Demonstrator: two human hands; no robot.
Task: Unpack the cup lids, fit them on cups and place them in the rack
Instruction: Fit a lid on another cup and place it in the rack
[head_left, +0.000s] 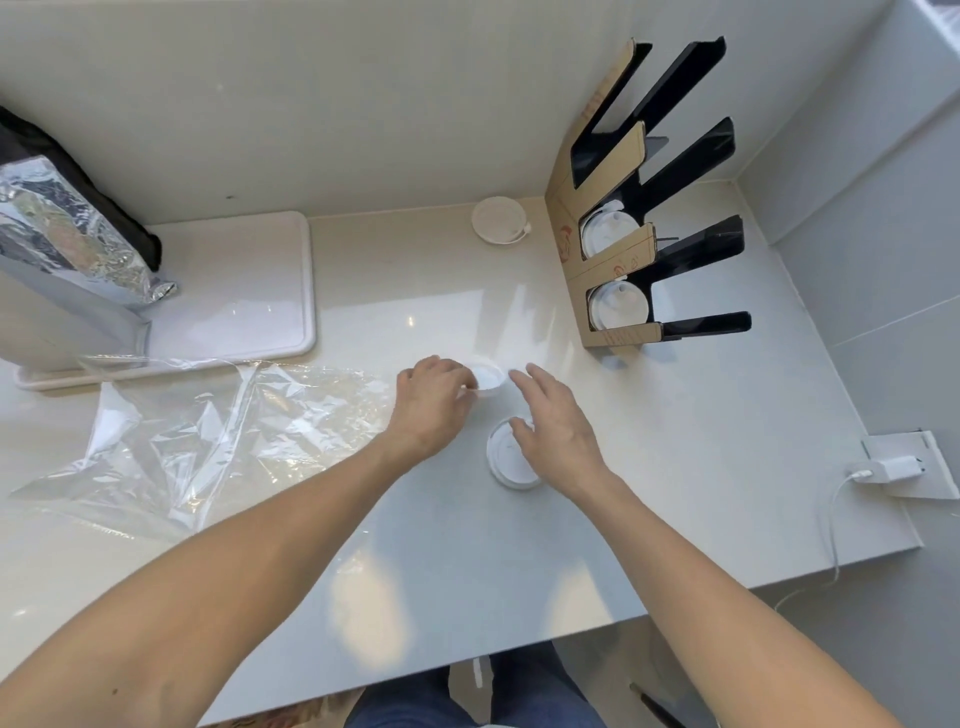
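— Where was the open cup (489, 378) found?
— On the desk (675, 441), near the rack (613, 228) — pinched at its rim by the left hand (428, 397).
— And the right hand (558, 434)?
— Nothing was grasped; its fingers were spread loosely above a loose lid (506, 462), farther from the rack than the cup.

Colours only: table (675, 467) glossy off-white/cream. Open cup (488, 378) white, lid (511, 462) near it white, second lid (500, 220) by the wall cream-white. Rack (613, 208): kraft-brown cardboard front with faint red print, black dividers; two white lidded cups in lower slots. Wrap (208, 441) clear. Tray (249, 291) white. Foil bag (67, 228) silver, crinkled. Charger (893, 467) and cable white.
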